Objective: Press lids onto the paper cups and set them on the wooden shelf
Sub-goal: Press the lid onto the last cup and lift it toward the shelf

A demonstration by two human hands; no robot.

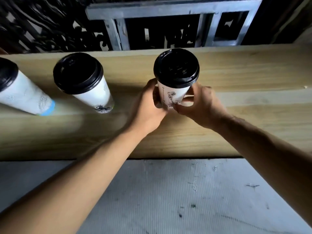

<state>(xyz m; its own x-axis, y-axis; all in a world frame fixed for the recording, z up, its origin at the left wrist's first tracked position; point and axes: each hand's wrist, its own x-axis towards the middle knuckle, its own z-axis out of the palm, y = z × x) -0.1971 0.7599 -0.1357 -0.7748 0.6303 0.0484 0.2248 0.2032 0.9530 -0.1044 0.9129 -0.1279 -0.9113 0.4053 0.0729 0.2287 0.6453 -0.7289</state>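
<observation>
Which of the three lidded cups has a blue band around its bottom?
The leftmost cup, cut off by the frame's left edge. The middle cup and the cup held by the left hand and right hand show only black drawings there.

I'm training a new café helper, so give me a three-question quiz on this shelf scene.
1. How many lidded white paper cups are visible on the light wooden shelf?
2. True or false: the cup with the palm-tree drawing has no black plastic lid.
3. Which hands hold that cup: A left only, B right only, C both?

Key: 1. three; 2. false; 3. C, the left hand and right hand.
</observation>
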